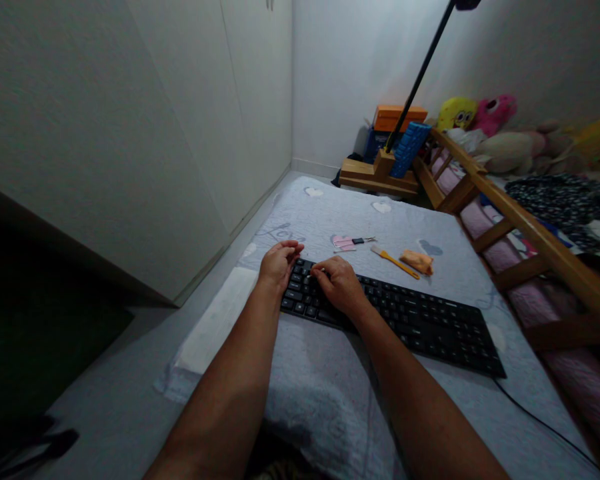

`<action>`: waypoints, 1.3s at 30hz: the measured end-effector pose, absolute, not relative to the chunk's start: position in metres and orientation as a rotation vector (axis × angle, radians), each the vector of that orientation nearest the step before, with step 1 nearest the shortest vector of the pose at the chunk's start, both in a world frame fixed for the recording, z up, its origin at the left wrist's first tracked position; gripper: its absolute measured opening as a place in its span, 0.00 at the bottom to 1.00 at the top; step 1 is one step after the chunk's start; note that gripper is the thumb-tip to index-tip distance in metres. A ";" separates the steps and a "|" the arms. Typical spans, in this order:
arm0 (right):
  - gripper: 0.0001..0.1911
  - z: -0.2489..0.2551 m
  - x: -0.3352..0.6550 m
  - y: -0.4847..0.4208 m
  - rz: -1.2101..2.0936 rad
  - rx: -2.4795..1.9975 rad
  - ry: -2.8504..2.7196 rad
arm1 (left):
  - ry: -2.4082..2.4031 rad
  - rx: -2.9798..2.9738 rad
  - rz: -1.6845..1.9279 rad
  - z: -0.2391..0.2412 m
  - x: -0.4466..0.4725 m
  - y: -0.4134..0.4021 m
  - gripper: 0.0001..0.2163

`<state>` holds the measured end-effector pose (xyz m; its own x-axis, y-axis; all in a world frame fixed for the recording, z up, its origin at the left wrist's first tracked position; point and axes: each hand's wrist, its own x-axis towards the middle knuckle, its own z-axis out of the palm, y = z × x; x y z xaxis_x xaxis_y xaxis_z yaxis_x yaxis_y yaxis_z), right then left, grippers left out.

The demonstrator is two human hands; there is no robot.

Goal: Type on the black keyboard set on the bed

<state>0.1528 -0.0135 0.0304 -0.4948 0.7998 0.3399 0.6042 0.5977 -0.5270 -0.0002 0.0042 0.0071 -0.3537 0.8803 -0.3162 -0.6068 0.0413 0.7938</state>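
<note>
A black computer keyboard (425, 320) lies slantwise on a pale quilted cover. Beside its left end, my left hand (279, 263) has loosely curled fingers, partly apart, with nothing visible in them. My right hand (341, 283) hovers low over the left part of the keys, its thumb and forefinger pinched. A small white tip like a cotton swab's (309, 275) shows at those fingertips; the rest is hidden. Beyond the keyboard lie a white stick (345, 251), a black-handled tool with a forked metal tip (364, 241), a yellow-handled brush (397, 263) and a crumpled orange bundle (417, 262).
A folded white cloth (217, 320) lies on the quilted cover (325, 373) at left. The keyboard's cable (540, 419) runs off right. A wooden bed rail (535, 227) borders the right side, white cupboard doors (180, 133) the left. A black pole (420, 73) stands behind.
</note>
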 end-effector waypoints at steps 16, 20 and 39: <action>0.08 0.030 0.150 -0.013 0.460 -1.091 -2.277 | 1.104 0.336 1.603 0.009 0.000 0.004 0.08; 0.08 0.029 0.148 -0.014 0.475 -1.077 -2.277 | 1.114 0.353 1.607 0.009 0.001 0.003 0.08; 0.10 0.039 0.132 0.002 0.414 -1.159 -2.468 | 1.108 0.340 1.598 0.009 0.000 0.004 0.08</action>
<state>0.1319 0.0024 0.0391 -0.5870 0.7811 0.2130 0.6689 0.6161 -0.4159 -0.0003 0.0044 0.0087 -0.3507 0.8794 -0.3220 -0.6099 0.0464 0.7911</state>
